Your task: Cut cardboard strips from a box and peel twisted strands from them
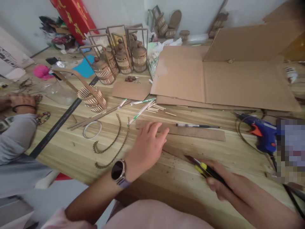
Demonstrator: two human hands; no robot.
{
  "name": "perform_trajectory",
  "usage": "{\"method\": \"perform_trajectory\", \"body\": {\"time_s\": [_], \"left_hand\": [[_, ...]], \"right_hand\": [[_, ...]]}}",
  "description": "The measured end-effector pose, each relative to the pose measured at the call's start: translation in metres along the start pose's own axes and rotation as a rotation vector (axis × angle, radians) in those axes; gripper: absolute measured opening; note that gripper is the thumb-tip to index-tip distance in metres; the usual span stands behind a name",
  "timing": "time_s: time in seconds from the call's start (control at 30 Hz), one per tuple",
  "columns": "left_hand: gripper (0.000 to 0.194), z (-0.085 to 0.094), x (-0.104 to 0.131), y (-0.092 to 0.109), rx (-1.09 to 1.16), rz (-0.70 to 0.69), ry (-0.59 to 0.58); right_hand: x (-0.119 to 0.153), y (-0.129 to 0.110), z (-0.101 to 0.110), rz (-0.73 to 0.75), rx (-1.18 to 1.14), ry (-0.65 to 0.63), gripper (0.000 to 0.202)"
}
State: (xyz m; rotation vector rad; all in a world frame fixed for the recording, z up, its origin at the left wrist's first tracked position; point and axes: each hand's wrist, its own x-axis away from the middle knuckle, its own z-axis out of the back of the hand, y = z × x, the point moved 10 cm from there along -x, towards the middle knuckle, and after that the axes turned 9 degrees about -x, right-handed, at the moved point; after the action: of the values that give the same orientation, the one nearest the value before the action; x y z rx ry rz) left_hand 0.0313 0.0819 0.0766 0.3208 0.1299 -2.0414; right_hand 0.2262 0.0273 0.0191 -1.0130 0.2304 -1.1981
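My left hand is over the table with its fingers apart, by the left end of a flat brown cardboard strip. It appears to hold nothing. A black pen lies along that strip. In my right hand is a pair of scissors with black and yellow handles, the dark blades pointing left toward my left hand. Brown crumbs dot the wood near the blades. Two curved, notched brown strips and a white tape ring lie left of my left hand.
Several lidded, handled slatted baskets stand at the back; a lidless one is nearer. Short sticks lie mid-table. A cardboard box sits back right, a blue glue gun at right. Another person's arm rests at left.
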Motion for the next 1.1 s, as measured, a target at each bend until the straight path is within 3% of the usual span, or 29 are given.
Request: {"method": "perform_trajectory", "body": {"time_s": [0.17,0.3,0.43,0.93,1.1], "left_hand": [[0.043,-0.021,-0.035,0.012,-0.035,-0.067,-0.001],[0.052,-0.054,-0.049,0.015,-0.008,-0.054,-0.015],[0.061,-0.078,-0.049,0.015,-0.004,-0.032,-0.036],[0.064,-0.079,-0.045,0.019,-0.045,-0.038,-0.033],[0.065,-0.080,-0.046,0.019,-0.046,-0.037,-0.043]], "right_hand": [[-0.028,-0.030,0.001,0.162,0.377,0.036,0.027],[-0.042,-0.025,-0.012,0.181,0.632,0.013,0.021],[-0.049,-0.016,-0.013,0.175,0.714,0.051,0.016],[-0.055,-0.015,-0.018,0.080,0.794,-0.072,0.016],[-0.055,-0.018,-0.018,0.103,0.823,-0.038,0.012]]}}
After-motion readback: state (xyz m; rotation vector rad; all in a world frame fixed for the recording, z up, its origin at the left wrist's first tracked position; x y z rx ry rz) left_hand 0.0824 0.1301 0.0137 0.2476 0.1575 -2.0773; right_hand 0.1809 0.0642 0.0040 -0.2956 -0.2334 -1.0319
